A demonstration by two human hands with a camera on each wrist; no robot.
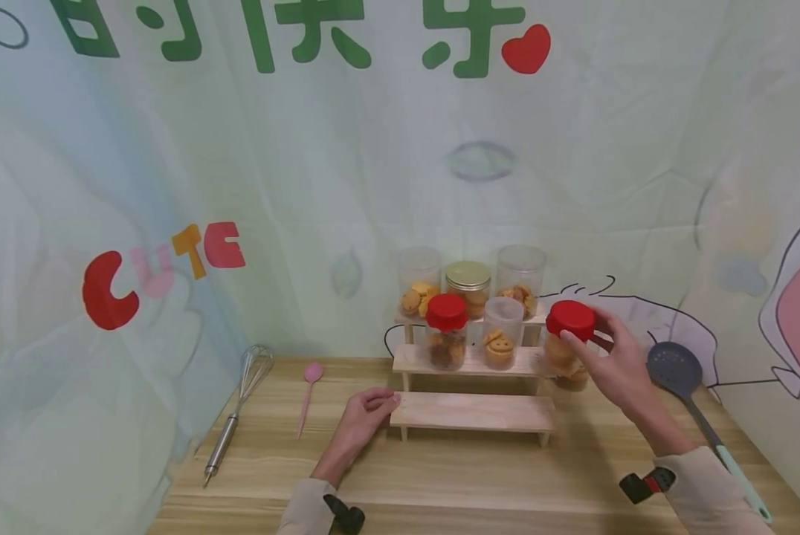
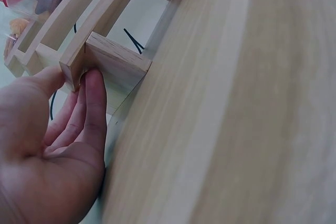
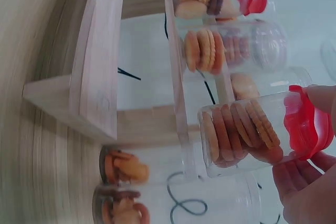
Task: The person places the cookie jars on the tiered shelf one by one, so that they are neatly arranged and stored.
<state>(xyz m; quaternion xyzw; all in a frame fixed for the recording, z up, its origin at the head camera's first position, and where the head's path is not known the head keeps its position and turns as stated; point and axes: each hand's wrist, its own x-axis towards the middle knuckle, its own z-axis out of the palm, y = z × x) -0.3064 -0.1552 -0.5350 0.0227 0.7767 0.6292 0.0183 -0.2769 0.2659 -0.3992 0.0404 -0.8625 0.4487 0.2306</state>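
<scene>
A three-step wooden rack stands on the table. My left hand pinches the left end of its lowest step between thumb and fingers. My right hand grips the red lid of a clear cookie jar at the right end of the middle step. Whether its base touches the step I cannot tell. Beside it on that step are an uncovered clear jar and another red-lidded cookie jar. The top step bears a gold-lidded jar between two clear jars of cookies.
Two clear jars with cookies stand on the table just right of the rack. A whisk and a pink spoon lie to the left. A grey slotted spatula lies at the right. A printed curtain hangs behind.
</scene>
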